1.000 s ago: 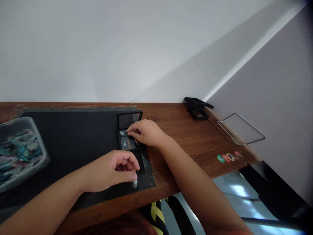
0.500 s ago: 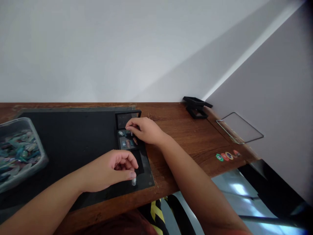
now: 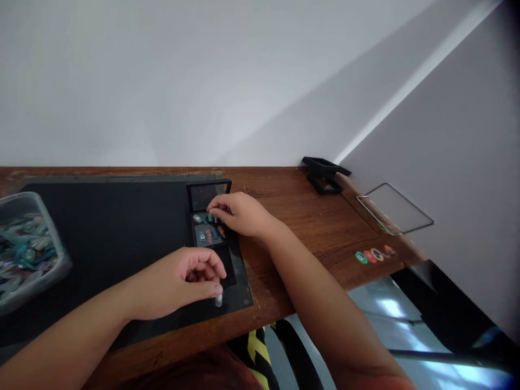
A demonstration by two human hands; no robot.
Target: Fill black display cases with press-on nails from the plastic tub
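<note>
A small black hinged case stands open on the dark mat, its lid with a clear pane tilted up at the back. Several small coloured stones and a reddish-brown piece lie inside. My right hand is over the case's right side, thumb and fingers pinched among the stones at the back; what they hold is hidden. Nearer me, my left hand hovers above the mat with curled fingers. At its thumb tip is a small clear, whitish stone, apparently pinched there.
At the left, a clear plastic tub holds many bluish-green stones. The black mat covers part of the wooden table. Black frames are stacked at the back right. Several round stickers lie near the right edge, beside a thin wire frame.
The view has shifted slightly. My right fingers have moved a little, showing more stones in the case. My left hand keeps its pose beside the clear stone.
</note>
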